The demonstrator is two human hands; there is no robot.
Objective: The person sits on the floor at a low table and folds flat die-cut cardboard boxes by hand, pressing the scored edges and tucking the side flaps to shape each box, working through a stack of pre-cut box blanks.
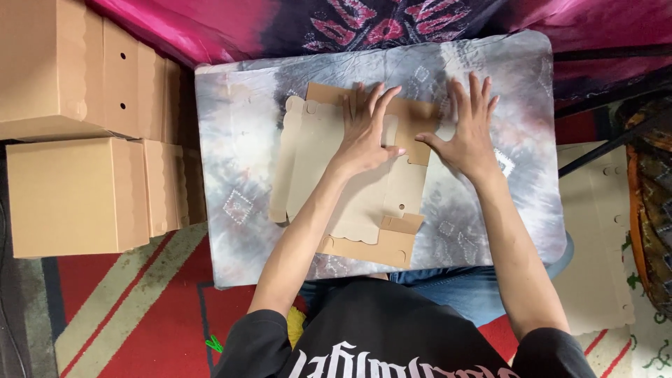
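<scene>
One flat, matte brown cardboard blank (350, 189) with scalloped edges and punched holes lies on a grey tie-dyed cloth-covered board (238, 140). The left hand (364, 133) and right hand (465, 133) press it with fingers spread flat, gripping nothing. Two stacks of folded cardboard boxes (77, 196) stand at the left.

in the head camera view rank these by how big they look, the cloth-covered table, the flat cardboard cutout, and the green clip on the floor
1. cloth-covered table
2. flat cardboard cutout, pressed flat by both hands
3. green clip, clearly the smallest
</scene>
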